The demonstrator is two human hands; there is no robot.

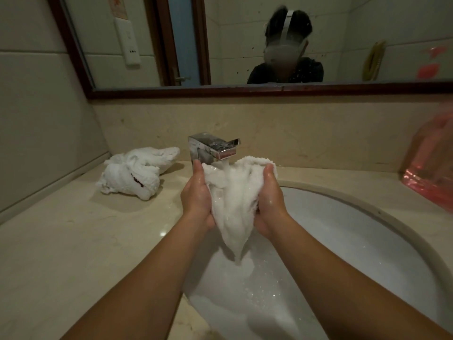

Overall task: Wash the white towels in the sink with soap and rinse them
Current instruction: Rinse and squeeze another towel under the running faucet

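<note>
A wet white towel (232, 204) hangs bunched between both my hands above the white sink basin (343, 231). My left hand (197, 197) grips its left side and my right hand (270, 202) grips its right side. Water runs from the chrome faucet (213, 148) onto the top of the towel, and the towel's lower tip drips into the basin. Foam and soapy water lie in the bottom of the sink. Two more white towels (137, 171), twisted and crumpled, lie on the countertop to the left of the faucet.
The beige stone countertop (73, 253) surrounds the sink. A pink plastic bag (431, 168) stands on the counter at the far right. A framed mirror (245, 45) hangs on the wall behind the faucet, and a tiled wall closes the left side.
</note>
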